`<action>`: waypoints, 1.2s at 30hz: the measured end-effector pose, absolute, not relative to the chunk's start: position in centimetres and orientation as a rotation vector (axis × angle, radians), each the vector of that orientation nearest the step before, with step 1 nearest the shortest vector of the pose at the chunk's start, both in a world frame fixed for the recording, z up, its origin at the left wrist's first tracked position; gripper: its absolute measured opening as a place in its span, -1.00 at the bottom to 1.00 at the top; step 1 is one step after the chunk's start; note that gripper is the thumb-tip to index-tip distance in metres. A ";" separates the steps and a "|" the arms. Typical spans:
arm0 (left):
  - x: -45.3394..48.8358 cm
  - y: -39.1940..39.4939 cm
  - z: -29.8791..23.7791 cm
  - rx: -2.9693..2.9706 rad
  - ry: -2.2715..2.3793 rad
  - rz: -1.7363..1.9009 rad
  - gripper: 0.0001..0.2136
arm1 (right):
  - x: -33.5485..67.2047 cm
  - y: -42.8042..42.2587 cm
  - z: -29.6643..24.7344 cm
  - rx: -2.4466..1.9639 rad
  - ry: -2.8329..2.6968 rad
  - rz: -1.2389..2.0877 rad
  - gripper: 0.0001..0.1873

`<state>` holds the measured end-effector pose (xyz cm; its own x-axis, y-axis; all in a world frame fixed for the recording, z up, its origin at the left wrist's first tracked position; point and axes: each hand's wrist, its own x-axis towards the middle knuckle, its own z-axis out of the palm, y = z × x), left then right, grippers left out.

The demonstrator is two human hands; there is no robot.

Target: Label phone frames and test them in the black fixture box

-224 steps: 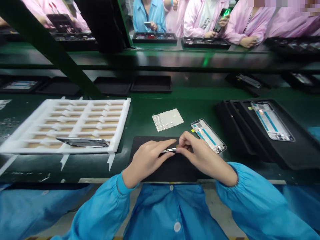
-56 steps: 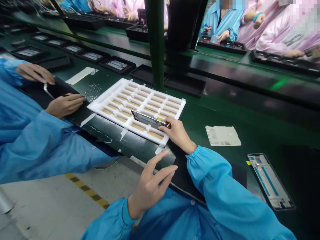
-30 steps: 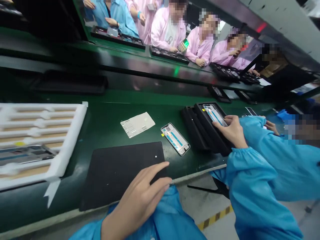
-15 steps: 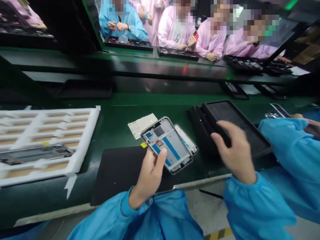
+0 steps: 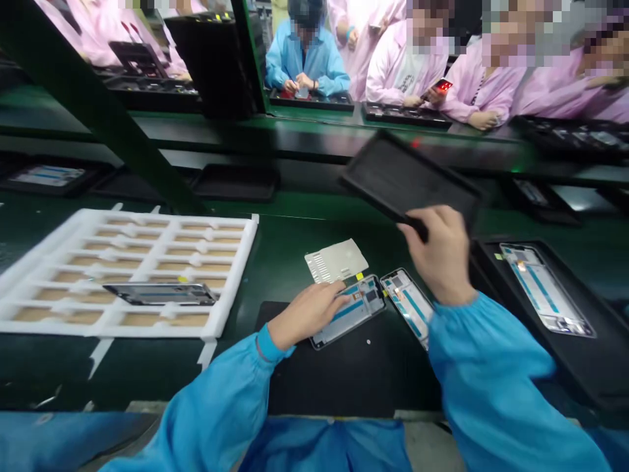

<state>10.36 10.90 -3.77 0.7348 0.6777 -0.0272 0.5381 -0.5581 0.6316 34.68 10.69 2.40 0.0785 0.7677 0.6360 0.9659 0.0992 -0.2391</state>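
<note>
My left hand (image 5: 314, 311) grips a silver phone frame (image 5: 361, 305) with blue strips, low over a black mat (image 5: 339, 387); its fingers lie across the frame's left part. My right hand (image 5: 439, 252) is closed on the near edge of a black tray (image 5: 417, 174), raised and tilted above the bench. Between my hands, a second phone frame (image 5: 407, 305) lies by the mat, partly behind my right sleeve. Another phone frame (image 5: 548, 292) rests in a black tray (image 5: 555, 364) on the right.
A white foam rack (image 5: 233, 278) on the left holds one phone frame (image 5: 162, 294) in its slots. A pale label sheet (image 5: 337, 260) lies behind the mat. Several black trays line the back ledge, below a green post (image 5: 98, 108). Co-workers sit across the bench.
My right hand, previously open near the stacked trays, has lifted a black tray, uncovering a phone frame in the tray below. My left hand has lowered its phone frame toward the mat.
</note>
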 end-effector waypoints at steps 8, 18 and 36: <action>9.4 10.8 -5.5 2.512 0.850 0.151 -0.71 | 27.3 27.6 -5.8 -1.493 -1.954 0.060 -0.85; 9.4 10.4 -7.4 2.630 0.863 0.341 -0.70 | 29.7 20.4 -4.7 -1.418 -2.198 0.508 -0.88; 9.3 10.4 -6.4 2.605 0.835 0.234 -0.75 | 29.9 13.7 -5.2 -1.346 -2.520 0.595 -0.86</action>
